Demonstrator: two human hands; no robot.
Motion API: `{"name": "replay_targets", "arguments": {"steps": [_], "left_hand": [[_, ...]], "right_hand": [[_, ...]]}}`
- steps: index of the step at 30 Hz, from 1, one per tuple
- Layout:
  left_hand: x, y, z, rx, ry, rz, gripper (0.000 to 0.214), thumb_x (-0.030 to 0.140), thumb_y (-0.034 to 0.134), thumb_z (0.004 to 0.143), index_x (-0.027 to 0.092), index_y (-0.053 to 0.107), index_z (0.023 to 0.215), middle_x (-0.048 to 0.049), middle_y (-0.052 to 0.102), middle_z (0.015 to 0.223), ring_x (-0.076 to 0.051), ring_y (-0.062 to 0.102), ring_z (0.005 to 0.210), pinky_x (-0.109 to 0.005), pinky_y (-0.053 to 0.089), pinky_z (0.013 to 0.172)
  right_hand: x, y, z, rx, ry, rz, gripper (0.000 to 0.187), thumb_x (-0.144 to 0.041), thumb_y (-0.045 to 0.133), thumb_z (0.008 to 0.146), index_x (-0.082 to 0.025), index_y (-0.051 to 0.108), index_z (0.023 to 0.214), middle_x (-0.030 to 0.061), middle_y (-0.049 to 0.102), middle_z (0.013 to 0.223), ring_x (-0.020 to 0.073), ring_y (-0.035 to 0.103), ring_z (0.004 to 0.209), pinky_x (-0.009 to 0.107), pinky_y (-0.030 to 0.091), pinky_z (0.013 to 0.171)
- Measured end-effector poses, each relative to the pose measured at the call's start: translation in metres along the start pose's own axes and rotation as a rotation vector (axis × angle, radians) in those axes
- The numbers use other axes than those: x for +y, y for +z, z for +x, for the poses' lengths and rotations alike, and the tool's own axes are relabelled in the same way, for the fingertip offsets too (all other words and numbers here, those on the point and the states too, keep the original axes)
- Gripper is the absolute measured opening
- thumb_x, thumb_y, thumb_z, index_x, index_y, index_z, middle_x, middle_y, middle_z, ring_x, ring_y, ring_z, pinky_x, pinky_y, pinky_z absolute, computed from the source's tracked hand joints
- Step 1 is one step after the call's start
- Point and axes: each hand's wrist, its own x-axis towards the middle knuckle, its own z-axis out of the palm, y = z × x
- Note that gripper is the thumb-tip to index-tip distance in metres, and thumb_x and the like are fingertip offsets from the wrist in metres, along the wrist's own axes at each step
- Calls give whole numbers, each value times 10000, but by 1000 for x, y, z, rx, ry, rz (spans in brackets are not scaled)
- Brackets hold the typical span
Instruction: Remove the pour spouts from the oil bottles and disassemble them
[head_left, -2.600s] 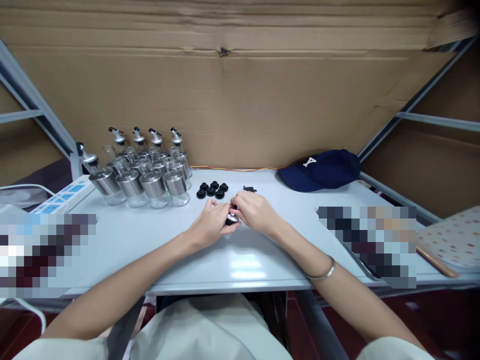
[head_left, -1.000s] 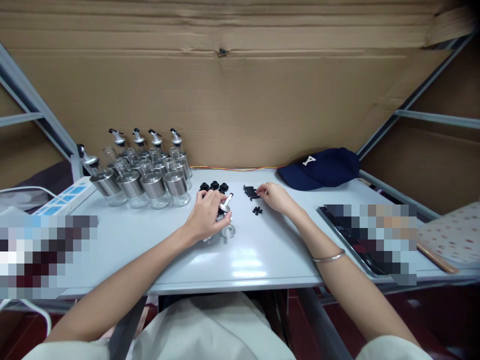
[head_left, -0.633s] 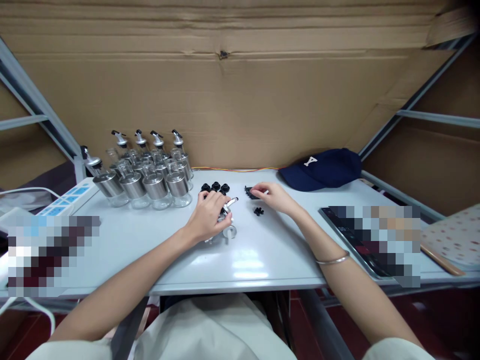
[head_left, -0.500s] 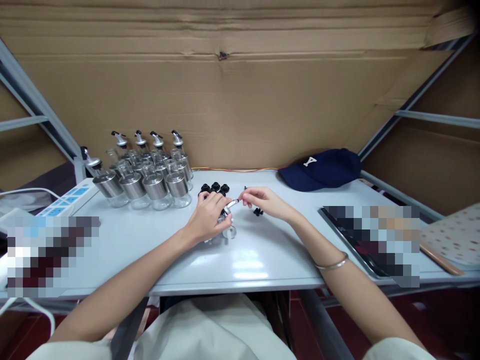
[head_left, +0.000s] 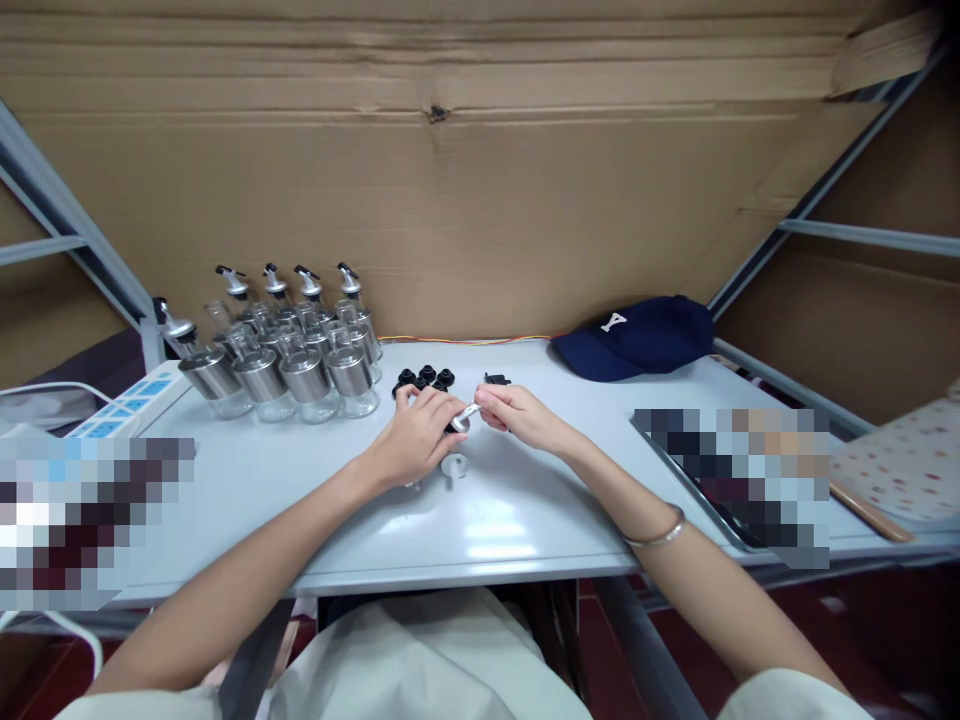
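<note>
My left hand (head_left: 416,437) is closed around a small silver pourer spout (head_left: 466,413) with a black base, held just above the white table (head_left: 525,500). My right hand (head_left: 517,416) pinches at the tip of that spout; what its fingertips hold is too small to name. A silver ring cap (head_left: 454,465) lies on the table right under my hands. Several black stoppers (head_left: 424,379) sit just behind my left hand. A few small black parts (head_left: 496,379) lie behind my right hand.
Glass bottles with steel collars (head_left: 300,365) stand in a cluster at the back left, some with pourers fitted. A navy cap (head_left: 637,338) lies at the back right. A white power strip (head_left: 127,402) is at the left edge. Cardboard walls the back.
My right hand left the black parts at the back and came left to the spout's tip. My left hand stayed on the spout, lifting it slightly off the ring cap.
</note>
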Motion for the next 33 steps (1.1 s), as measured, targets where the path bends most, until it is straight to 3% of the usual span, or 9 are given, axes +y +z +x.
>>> {"name": "replay_targets", "arguments": {"steps": [4,8,13,20,25,33], "left_hand": [[-5,-3,0,52,-22,44,271,324,389,930,148,499,1103,-110,615,1073,-237,516,973,-421,245,877],[-11,-3,-1,128,-82,-2,286,350,377,931,146,497,1093,-103,623,1044,-231,517,966,-413,238,886],[-12,-1,-2,152,-79,-7,300,357,361,930,149,489,1104,-110,621,1043,-234,512,969,-413,234,888],[-12,-1,-2,121,-78,-14,297,338,370,927,134,488,1109,-123,617,1056,-238,507,965,-412,246,880],[-12,0,-3,71,-78,-30,301,318,371,928,129,482,1134,-125,609,1088,-234,508,975,-412,246,893],[-12,0,-2,96,-54,-23,300,313,377,927,128,488,1137,-122,612,1075,-230,515,969,-407,246,896]], "right_hand": [[3,-7,1,92,38,63,499,-605,369,844,-203,347,550,-59,327,484,80,290,465,248,272,503],[5,-31,1,185,6,-58,414,-549,505,788,-159,596,681,-3,492,625,109,423,584,260,353,590],[16,-55,1,190,96,-235,375,-507,524,763,-149,626,721,54,593,758,152,502,688,285,390,660],[32,-62,-2,82,317,-532,204,-251,416,820,-163,593,772,48,614,732,153,515,673,263,395,667],[33,-60,-5,-104,507,-517,173,-150,393,804,-171,555,745,23,588,634,129,481,563,242,386,591],[27,-57,-5,-146,487,-551,72,-158,503,746,-179,537,685,12,580,630,126,492,583,238,377,584]]}}
